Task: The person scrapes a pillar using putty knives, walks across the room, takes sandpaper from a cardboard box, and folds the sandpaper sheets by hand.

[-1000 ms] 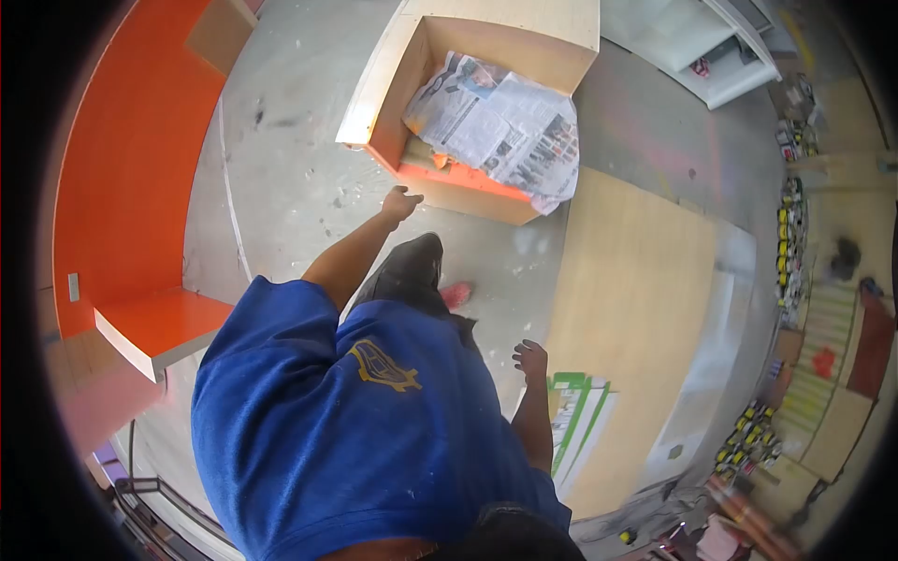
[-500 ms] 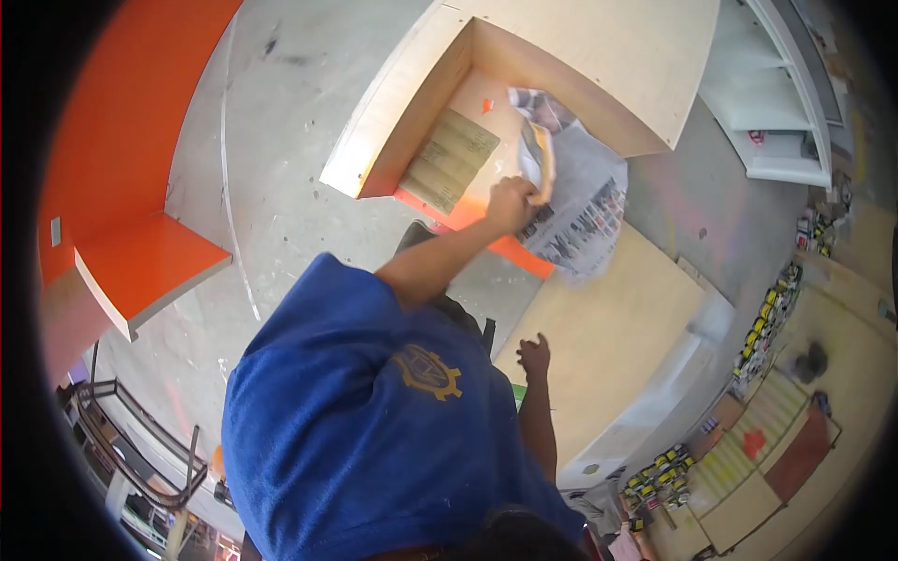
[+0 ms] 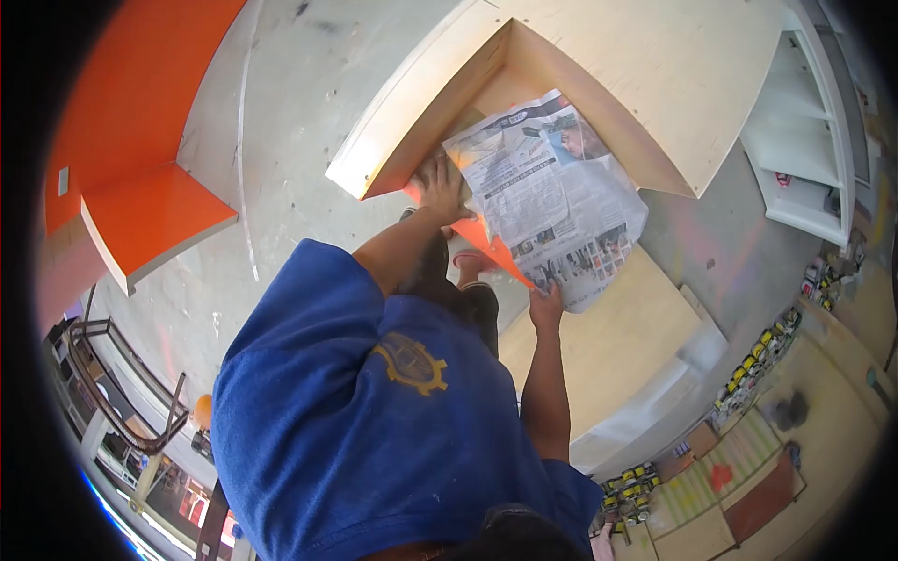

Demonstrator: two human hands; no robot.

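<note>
Both hands are engaged on the newspaper, which is spread across the open wooden box and over its orange front edge. The left hand is laid flat with fingers spread at the sheet's near left corner, and the right hand is closed on the overhanging lower edge. The sheet's long axis is seen to run from the box interior toward the person, directly ahead of both arms; the right hand is the nearer, beside the plywood panel.
</note>
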